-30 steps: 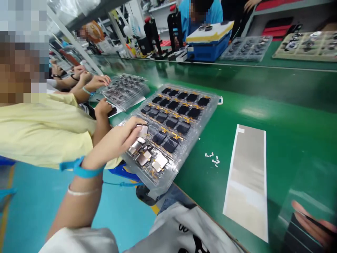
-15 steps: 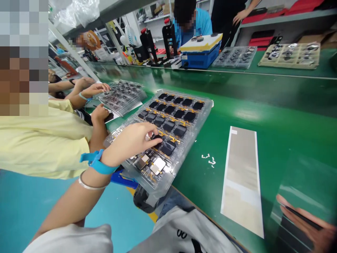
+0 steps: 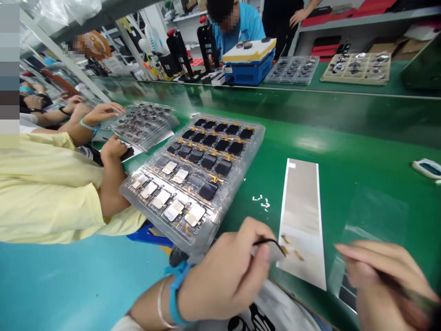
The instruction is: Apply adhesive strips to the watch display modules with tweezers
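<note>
My left hand, with a blue wrist strap and a white bangle, pinches a small watch-type screen between thumb and fingers. Its pale back and dark edge show, and a gold flex tail sticks out over the lower part of a white-edged strip. At the lower right, my right hand is closed around a thin dark tool, partly hidden and blurred. A clear plastic tray holds rows of screens, dark side up at the back and pale side up at the front. One slot near the front right is vacant.
White scraps lie between tray and strip. Clear film is beneath and beyond my right hand. A co-worker in yellow works at another tray on the left. A blue machine and more trays stand on the back ledge.
My left hand has lifted a screen out of the tray and carried it right and nearer me, beside the strip. My right hand has moved left and up, toward the strip.
</note>
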Motion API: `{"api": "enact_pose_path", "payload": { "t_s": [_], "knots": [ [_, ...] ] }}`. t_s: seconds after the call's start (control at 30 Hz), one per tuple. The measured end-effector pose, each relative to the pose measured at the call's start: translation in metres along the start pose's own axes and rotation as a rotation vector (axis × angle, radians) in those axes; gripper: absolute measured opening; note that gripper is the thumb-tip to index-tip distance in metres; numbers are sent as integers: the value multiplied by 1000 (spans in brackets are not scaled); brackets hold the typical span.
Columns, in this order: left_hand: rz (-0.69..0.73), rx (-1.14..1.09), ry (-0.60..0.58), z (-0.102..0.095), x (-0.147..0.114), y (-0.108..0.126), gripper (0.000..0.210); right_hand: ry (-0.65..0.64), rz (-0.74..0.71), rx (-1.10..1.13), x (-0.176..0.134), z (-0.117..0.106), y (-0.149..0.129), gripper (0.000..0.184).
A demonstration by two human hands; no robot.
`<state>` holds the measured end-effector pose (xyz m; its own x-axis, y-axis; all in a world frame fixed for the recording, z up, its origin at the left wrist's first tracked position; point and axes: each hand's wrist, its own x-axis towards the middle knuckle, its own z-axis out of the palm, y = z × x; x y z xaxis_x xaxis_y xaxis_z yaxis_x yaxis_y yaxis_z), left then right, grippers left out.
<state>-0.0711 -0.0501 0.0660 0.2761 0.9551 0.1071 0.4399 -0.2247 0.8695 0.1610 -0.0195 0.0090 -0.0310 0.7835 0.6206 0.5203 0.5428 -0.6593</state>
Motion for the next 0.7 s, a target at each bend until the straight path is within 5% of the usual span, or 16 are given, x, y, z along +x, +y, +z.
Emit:
{"api": "enact_pose_path", "payload": {
  "t_s": [0.07, 0.23, 0.7],
  "knots": [
    [3, -187, -40, 24, 6, -9, 13, -163, -17, 25, 10, 3, -16, 14],
    [-103, -462, 42, 54, 23, -38, 17, -212, -298, -123, 19, 19, -21, 20],
    [-198, -424, 128, 56, 30, -58, 21, -390, -221, -232, 22, 40, -6, 18]
  ]
}}
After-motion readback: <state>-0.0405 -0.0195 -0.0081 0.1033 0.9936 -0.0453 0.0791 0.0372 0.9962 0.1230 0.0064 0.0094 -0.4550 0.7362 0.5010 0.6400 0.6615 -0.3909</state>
